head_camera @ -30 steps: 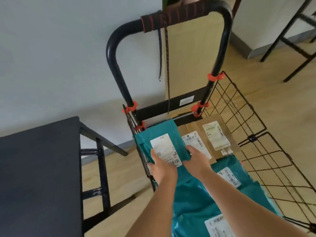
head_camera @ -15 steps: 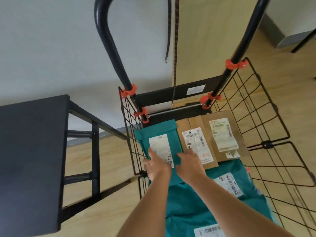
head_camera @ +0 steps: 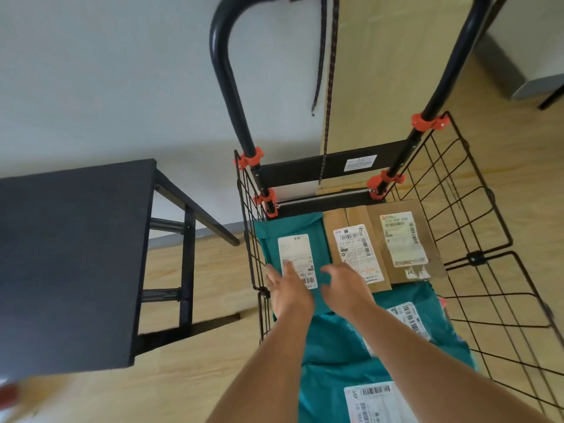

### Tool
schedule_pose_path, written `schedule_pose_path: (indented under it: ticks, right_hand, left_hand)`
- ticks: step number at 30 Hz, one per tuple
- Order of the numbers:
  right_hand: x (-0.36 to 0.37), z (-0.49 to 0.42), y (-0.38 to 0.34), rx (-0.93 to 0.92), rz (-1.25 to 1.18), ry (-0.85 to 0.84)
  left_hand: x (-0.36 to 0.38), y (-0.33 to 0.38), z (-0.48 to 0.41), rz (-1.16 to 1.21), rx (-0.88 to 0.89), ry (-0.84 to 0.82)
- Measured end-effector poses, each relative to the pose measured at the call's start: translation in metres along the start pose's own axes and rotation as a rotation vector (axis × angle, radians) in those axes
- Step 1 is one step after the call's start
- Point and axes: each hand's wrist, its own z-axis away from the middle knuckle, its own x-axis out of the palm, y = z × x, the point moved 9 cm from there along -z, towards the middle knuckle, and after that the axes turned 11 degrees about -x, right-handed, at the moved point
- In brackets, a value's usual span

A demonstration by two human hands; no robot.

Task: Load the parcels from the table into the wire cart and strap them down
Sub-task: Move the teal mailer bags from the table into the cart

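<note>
The left hand (head_camera: 290, 290) is laid flat, fingers straight, on the label of a teal parcel (head_camera: 293, 230); the right hand (head_camera: 348, 286) is held loosely uncurled at its right edge — nothing is grasped. The parcel is lodged in the wire cart (head_camera: 476, 209) against the left wall, just beside two brown parcels (head_camera: 354, 218). More teal parcels (head_camera: 335, 346) are piled nearer. A black table (head_camera: 70, 254) is stood close alongside — left of the cart.

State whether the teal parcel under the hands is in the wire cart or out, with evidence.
In. The teal parcel lies flat inside the wire cart, against its left wall, beside a cardboard box.
</note>
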Motion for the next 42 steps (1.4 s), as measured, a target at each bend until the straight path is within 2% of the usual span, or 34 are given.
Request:
schedule_pose_path:
  ticks: [12,20,27,37,42]
  right_hand:
    - [-0.053,0.053,-0.053,-0.09,0.104,0.12]
    - [-0.041,0.102,-0.088,-0.112,0.181,0.158]
    - [0.018,0.133,-0.154,-0.194,0.236,0.147]
    - [0.157,0.178,-0.272,-0.334,0.453,-0.045]
    - [0.233,0.205,-0.33,-0.437,0.507,-0.09]
  left_hand:
    - [-0.053,-0.002,0.079,-0.194,0.276,0.031]
    - [-0.109,-0.043,0.116,-0.185,0.341,0.152]
    - [-0.144,-0.147,0.118,-0.183,0.321,0.177]
    - [-0.166,-0.358,0.098,0.015,0.126,0.08]
    - [-0.173,-0.462,0.094,0.089,0.015,0.096]
